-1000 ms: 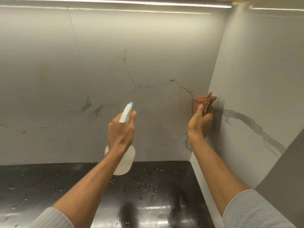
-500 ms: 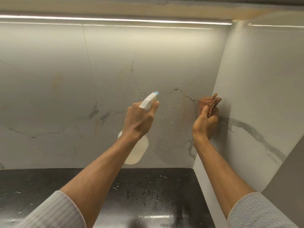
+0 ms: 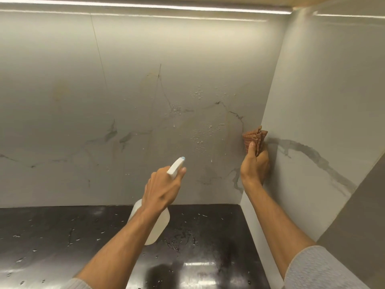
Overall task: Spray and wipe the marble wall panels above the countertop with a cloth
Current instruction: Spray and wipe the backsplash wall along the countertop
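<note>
Sleeves are closest: pale grey ribbed knit at the bottom edge, with bare forearms reaching up over the glossy black stone countertop, which has spray drops scattered all over it. Left hand is wrapped round the neck of a translucent white plastic spray bottle with a white trigger head and pale blue nozzle tip. One fingertip shows beside the head, and the nozzle is aimed at the back wall. Right hand is clenched round a bunched-up reddish-brown waffle-weave cloth, held right in the corner where the two walls meet. Whether it's touching or just off the surface, I can't quite tell.

Behind that, the grey-veined white marble back panel has clusters of droplets on its right half, sitting there unwiped. My guess is the spraying is partway done and wiping this patch hasn't really started. The left half looks dry, with a faint yellowish stain to deal with. The marble side panel shows no wet at all, so there's plenty left. An LED light strip runs along the top.

Brands or labels: nothing. The bottle's plain, and there's no writing anywhere I can read.
</note>
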